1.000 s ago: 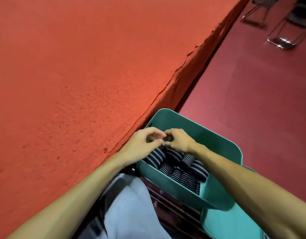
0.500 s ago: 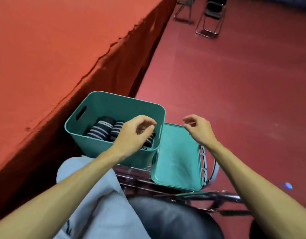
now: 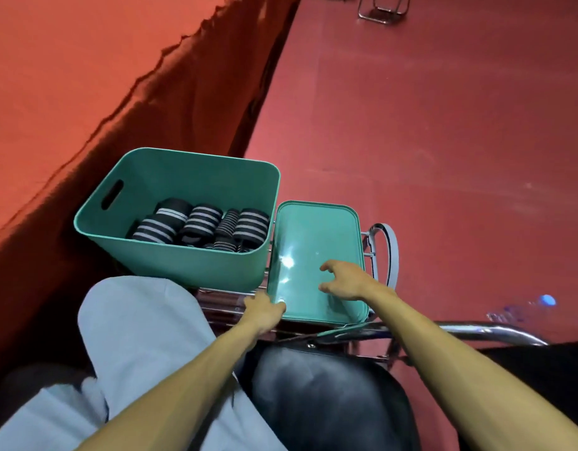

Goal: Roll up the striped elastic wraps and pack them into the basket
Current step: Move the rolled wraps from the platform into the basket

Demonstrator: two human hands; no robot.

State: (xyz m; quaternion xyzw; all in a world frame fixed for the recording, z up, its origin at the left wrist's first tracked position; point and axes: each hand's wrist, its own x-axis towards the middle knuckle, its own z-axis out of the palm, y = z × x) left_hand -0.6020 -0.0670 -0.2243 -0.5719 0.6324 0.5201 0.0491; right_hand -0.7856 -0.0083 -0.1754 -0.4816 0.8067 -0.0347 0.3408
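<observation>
Rolled black-and-white striped elastic wraps (image 3: 201, 222) sit packed in the teal plastic basket (image 3: 183, 265), far left. Likely soft, light, springy: pinch across roll sides. Right hand (image 3: 347, 281): grip apart above the flat teal lid (image 3: 313, 229). Left hand (image 3: 264, 310) at lid's near corner: grip state cannot tell.

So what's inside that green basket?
Rolled wraps, black with pale stripes, packed side by side. The near wall of the basket hides the front rolls' lower parts, and the floor beneath them is covered.

A teal lid (image 3: 313, 236) lies flat on a chrome rack (image 3: 219, 304), with a black padded seat (image 3: 330, 395) nearer. A red-draped surface (image 3: 85, 76) runs along the left. A metal chair frame (image 3: 383, 14) stands on the red floor (image 3: 443, 125).
</observation>
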